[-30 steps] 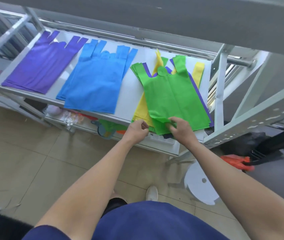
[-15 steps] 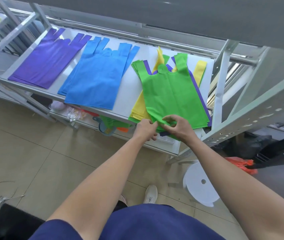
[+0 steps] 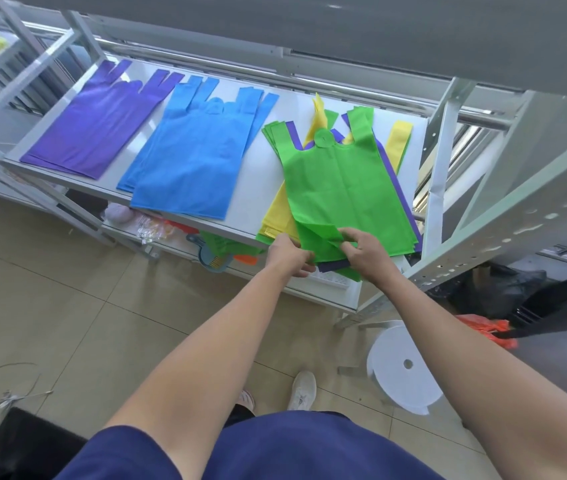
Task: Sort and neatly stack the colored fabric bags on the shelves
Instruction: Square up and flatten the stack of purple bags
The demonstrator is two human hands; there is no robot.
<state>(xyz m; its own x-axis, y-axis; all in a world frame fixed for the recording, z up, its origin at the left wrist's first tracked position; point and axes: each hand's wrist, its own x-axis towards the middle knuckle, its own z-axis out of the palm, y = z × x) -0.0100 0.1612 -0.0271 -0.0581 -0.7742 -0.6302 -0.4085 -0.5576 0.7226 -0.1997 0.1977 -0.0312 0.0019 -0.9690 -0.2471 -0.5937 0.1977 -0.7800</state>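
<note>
Three groups of fabric bags lie on the white shelf (image 3: 257,188). A purple stack (image 3: 102,123) lies at the left and a blue stack (image 3: 195,157) in the middle. At the right is a mixed pile topped by a green bag (image 3: 344,188), with yellow bags (image 3: 276,216) and purple ones showing beneath. My left hand (image 3: 289,254) grips the pile's near edge from the left. My right hand (image 3: 361,249) pinches the lifted bottom corner of the top green bag, which folds upward.
Grey metal shelf posts (image 3: 441,161) stand right of the pile, and an upper shelf overhangs. A lower shelf holds green and orange items (image 3: 237,252). On the tiled floor are a white round stool (image 3: 403,368), an orange bag (image 3: 482,327) and loose wires (image 3: 11,386).
Both hands have come closer together at the pile's near edge. The bottom corner of the top green bag is lifted and folded up more than before.
</note>
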